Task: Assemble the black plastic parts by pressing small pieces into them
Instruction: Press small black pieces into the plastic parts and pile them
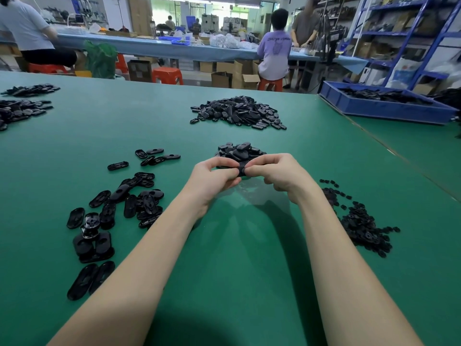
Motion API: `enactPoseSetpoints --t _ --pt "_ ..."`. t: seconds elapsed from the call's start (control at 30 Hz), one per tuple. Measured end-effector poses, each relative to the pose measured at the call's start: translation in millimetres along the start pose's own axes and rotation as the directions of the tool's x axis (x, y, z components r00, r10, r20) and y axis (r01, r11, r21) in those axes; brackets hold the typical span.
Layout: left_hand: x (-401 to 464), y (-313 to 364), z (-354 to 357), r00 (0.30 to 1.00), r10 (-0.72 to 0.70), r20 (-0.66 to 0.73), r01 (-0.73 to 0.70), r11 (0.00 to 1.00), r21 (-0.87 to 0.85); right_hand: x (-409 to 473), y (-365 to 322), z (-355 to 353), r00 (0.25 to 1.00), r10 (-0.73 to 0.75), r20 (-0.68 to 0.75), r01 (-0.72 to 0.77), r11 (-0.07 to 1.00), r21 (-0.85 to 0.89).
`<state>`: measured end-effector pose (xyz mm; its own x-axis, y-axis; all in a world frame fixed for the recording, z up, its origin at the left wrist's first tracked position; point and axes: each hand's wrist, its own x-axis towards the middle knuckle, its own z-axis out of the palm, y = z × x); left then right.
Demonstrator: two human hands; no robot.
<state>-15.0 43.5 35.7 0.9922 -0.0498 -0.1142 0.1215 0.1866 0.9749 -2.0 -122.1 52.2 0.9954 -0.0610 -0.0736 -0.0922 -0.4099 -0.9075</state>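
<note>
While both forearms reach out over the green tabletop [237, 245], the left hand [213, 176] and the right hand [279, 174] meet above its middle and share one black plastic part [241, 169]. Each hand has its fingers curled and its thumb pinching an end of that part, so only a short dark stretch shows between the fingertips; whether a small piece sits in it cannot be told. Just behind the hands lies a small heap of black oval parts [239, 152], and farther back, well apart, a larger heap [239, 111]. To the left of the left forearm, oval shells [139, 201] are scattered loosely, some lying flat, some overlapping. To the right of the right forearm sits a mound of much smaller black pieces [361, 223]. More dark parts [22, 108] lie at the far left edge. A blue bin [384, 109] holding black parts rests at the far right. Beyond the tabletop, people sit on red stools [167, 75] at a long blue bench.
</note>
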Motion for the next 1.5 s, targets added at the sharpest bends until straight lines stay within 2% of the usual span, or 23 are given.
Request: enactPoseSetpoints --t 0.2,0.4,0.57,0.83,1.13,1.5 --pt "0 1 -1 1.000 0.007 0.011 -0.007 0.998 0.068 1 0 0 0.999 0.033 -0.010 -0.033 0.999 -0.001" --pt "3 3 -7 0.999 -0.021 0.035 0.018 0.996 0.087 -3 3 -2 0.994 0.081 0.078 -0.084 0.996 0.033" --pt "5 0 -7 1.000 0.012 0.003 -0.012 0.995 0.104 -4 -2 0 0.994 0.025 0.105 -0.028 0.999 0.025" --pt "6 -1 -6 0.999 0.028 -0.036 -0.024 0.993 0.118 -6 -7 4 0.997 -0.011 0.074 0.013 1.000 -0.019" --pt "8 -2 -8 0.998 0.041 -0.042 -0.037 0.994 0.104 -3 -4 7 0.995 -0.078 0.069 0.078 0.997 0.011" --pt "7 -5 -4 0.989 0.093 -0.111 -0.068 0.977 0.204 3 4 15 0.993 -0.121 0.003 0.121 0.991 -0.062"
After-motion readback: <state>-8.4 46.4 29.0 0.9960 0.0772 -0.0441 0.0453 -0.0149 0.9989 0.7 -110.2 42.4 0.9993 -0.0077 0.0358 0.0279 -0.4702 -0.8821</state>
